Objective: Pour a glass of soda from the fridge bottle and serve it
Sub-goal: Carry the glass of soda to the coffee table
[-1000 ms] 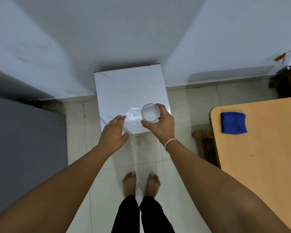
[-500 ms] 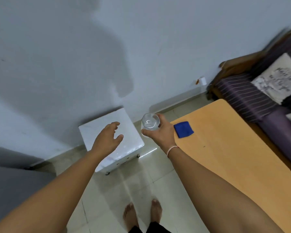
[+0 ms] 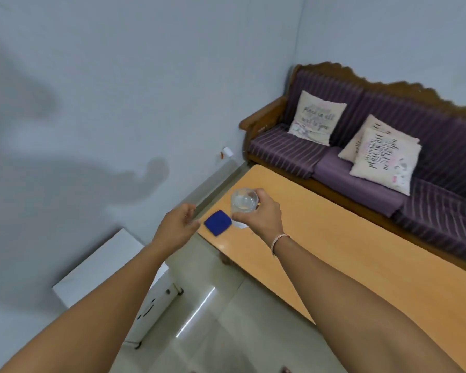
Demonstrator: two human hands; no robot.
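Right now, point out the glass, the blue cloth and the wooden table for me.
glass (image 3: 244,201), head view, on its open rim and clear inside.
blue cloth (image 3: 218,222), head view, on the middle of its folded top.
wooden table (image 3: 334,238), head view, on a bare part of the tabletop.

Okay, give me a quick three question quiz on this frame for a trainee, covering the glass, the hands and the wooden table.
1. True or false: the clear drinking glass is standing on the small white cabinet.
2. Which hand grips the glass? A) left hand B) right hand C) both hands
3. Fill in: the folded blue cloth lies on the long light wooden table, near the corner nearest the ____ hand.

Key
1. False. The right hand holds it above the table, beside the cloth.
2. B. The left hand is open and holds nothing.
3. Left.
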